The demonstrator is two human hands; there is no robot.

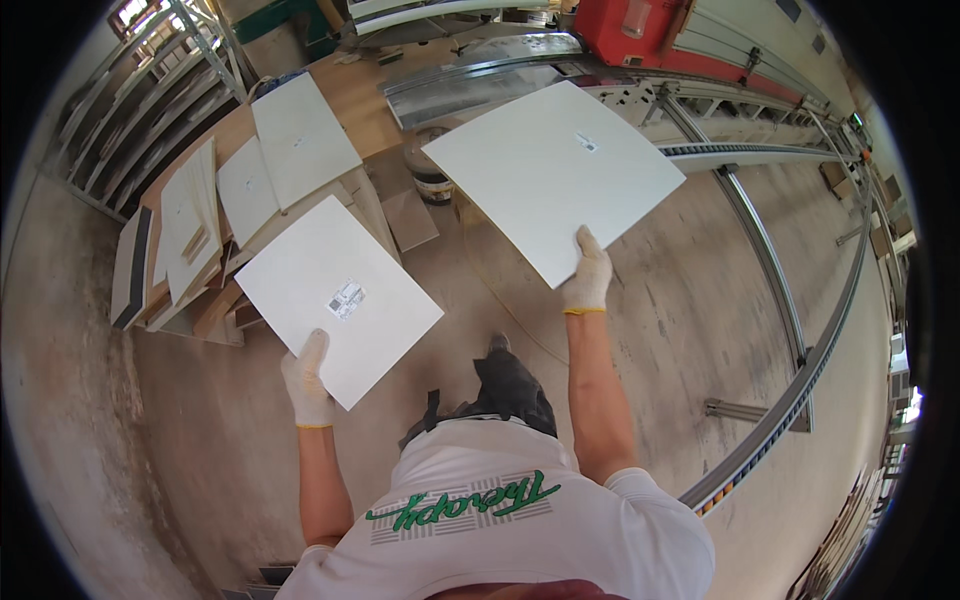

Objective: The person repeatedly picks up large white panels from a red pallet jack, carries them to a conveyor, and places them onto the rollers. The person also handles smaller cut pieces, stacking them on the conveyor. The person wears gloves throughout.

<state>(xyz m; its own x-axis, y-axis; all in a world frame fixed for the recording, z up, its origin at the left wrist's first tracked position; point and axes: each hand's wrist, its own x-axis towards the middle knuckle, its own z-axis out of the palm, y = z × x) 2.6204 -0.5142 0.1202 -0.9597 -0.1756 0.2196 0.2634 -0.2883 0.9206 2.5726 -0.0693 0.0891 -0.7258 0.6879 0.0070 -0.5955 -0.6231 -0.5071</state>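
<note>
In a white work glove with a yellow cuff, my left hand [308, 375] grips the near corner of a white rectangular panel [375, 320], thumb on top. A printed label [345, 299] is stuck near that panel's middle. My right hand [590, 272], gloved the same way, holds a larger white panel [540, 175] by its near edge, thumb on its face. This one bears a small label [586, 143] toward its far side. Both panels are held up above the floor, apart from each other. The fingers beneath them are hidden.
A worktable at the left carries several white panels [305, 135] and board pieces [190, 225]. Behind it stands a metal rack [150, 110]. A bucket [432, 180] sits beyond the panels. Metal rails [765, 255] and a curved cable chain [815, 365] run along the right, near a red machine [630, 30].
</note>
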